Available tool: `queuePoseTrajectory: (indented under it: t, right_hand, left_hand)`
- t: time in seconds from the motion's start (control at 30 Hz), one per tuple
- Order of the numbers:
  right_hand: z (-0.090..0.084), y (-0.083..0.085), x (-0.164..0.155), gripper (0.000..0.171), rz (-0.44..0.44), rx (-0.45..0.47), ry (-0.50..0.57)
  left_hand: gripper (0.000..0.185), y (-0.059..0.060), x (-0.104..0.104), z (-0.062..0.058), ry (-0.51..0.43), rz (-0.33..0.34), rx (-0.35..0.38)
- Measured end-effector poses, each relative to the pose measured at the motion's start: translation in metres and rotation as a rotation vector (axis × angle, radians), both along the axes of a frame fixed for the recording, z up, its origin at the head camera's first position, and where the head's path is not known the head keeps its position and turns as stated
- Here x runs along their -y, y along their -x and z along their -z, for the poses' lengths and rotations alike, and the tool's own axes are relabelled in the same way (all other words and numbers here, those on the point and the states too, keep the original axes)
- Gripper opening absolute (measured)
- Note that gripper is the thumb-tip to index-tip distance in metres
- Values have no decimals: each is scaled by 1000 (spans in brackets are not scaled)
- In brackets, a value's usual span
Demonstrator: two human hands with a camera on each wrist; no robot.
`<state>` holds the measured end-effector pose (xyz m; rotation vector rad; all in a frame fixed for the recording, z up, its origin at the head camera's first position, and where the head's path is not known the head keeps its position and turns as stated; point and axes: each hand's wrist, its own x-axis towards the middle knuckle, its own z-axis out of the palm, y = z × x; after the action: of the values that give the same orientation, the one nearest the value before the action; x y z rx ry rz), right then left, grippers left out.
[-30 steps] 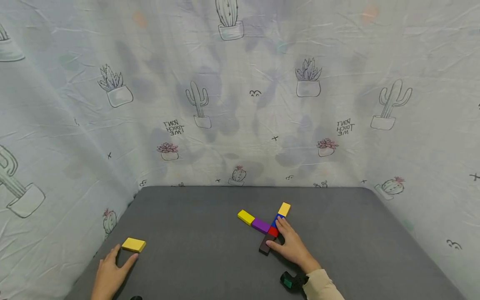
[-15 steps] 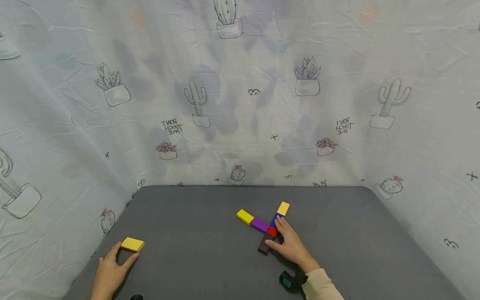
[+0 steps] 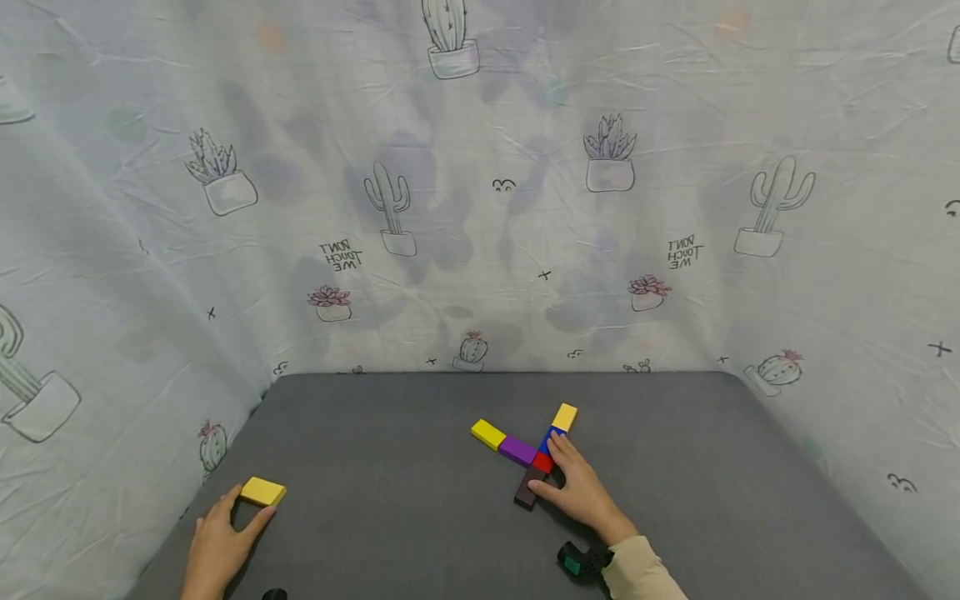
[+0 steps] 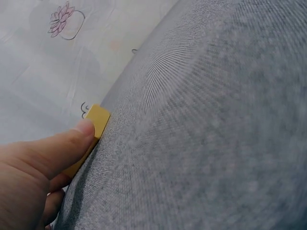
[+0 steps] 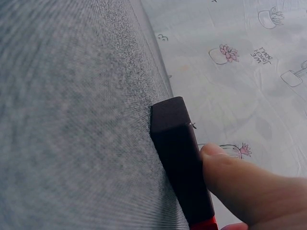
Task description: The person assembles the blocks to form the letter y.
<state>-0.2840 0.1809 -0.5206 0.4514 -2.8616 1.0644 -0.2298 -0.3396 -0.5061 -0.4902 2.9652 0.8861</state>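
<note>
At the left of the head view, my left hand [image 3: 221,537] pinches a yellow block [image 3: 263,492] between its thumb and fingers. The left wrist view has the thumb against the side of this yellow block [image 4: 98,120], low on the cloth. To the right, my right hand [image 3: 581,492] rests on a joined row of blocks, its fingers spread. Its thumb touches the dark block [image 3: 524,495], and its fingertips lie on the blue block [image 3: 550,439]. Between these sits a red block [image 3: 542,462]. A purple block [image 3: 517,451] and a yellow block [image 3: 488,434] branch left; a light yellow block [image 3: 566,416] tops the row.
Grey cloth covers the table [image 3: 390,500]. Behind and beside it hangs a pale curtain [image 3: 495,250] printed with cacti. A black wrist device [image 3: 581,563] is near the right sleeve [image 3: 641,567]. Part of another black object [image 3: 275,594] shows at the bottom edge.
The left thumb and fingers have drawn in on the yellow block. My right hand stays on the row of blocks. The whole head view has shifted slightly.
</note>
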Motion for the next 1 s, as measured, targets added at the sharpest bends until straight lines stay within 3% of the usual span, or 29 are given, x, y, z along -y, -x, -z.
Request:
queuePoseTrajectory:
  t: [0.17, 0.37, 0.63, 1.0]
  right_hand:
    - [1, 0, 0, 87, -3, -10, -3]
    - [0, 2, 0, 87, -5, -20, -6]
    - [-1, 2, 0, 88, -4, 5, 4]
    - [-1, 0, 1, 87, 7, 16, 4]
  left_hand:
    - [93, 1, -2, 1, 10, -17, -29]
    - [90, 4, -8, 3, 14, -85, -91]
    - [84, 3, -12, 3, -13, -132, -113]
    - [103, -2, -16, 10, -50, -237, -148]
